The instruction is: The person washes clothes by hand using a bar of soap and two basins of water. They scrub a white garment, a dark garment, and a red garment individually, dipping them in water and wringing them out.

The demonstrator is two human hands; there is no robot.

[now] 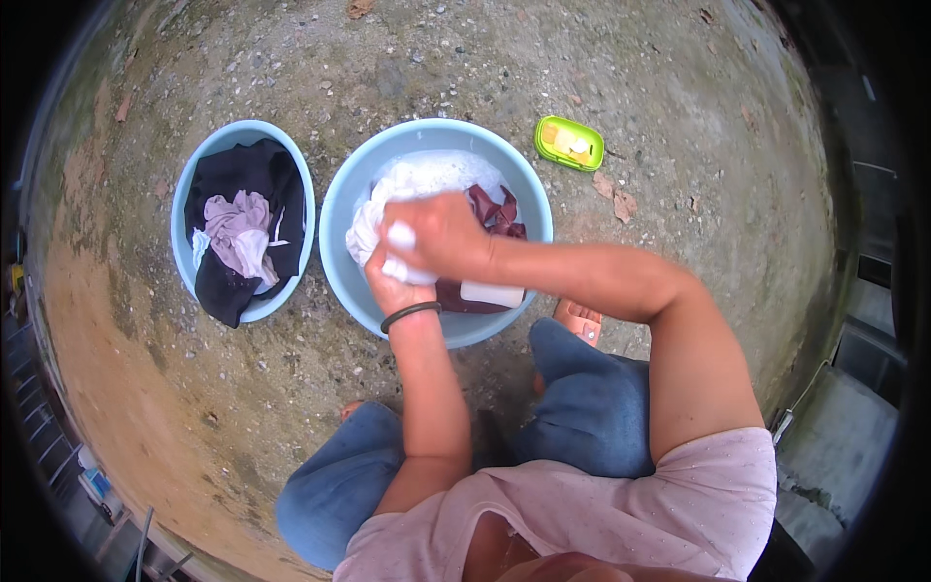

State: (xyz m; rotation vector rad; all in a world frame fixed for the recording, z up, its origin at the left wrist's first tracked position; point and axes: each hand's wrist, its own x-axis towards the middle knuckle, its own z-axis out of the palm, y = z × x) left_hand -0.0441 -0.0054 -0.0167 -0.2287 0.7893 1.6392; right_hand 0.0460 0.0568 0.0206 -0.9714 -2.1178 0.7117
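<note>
A light-blue plastic basin (542, 218) stands before me, with suds, a bunched white cloth (367, 218) and a dark-red cloth (502, 211) inside. My left hand (393, 284), with a dark band at the wrist, grips the white cloth from below. Across it, my right hand (444, 233) is closed on the same cloth and slightly blurred; part of the cloth shows between the hands. Below my right forearm, a whitish block (493, 294) lies on the dark-red cloth; I cannot tell what it is.
At the left stands a second blue basin (309, 218) holding black garments (251, 164) and a mauve cloth (236, 222). A green soap dish (569, 143) with yellowish soap pieces (571, 142) lies on the rough concrete ground beyond the basin at the right. Dry leaves (624, 205) lie near it.
</note>
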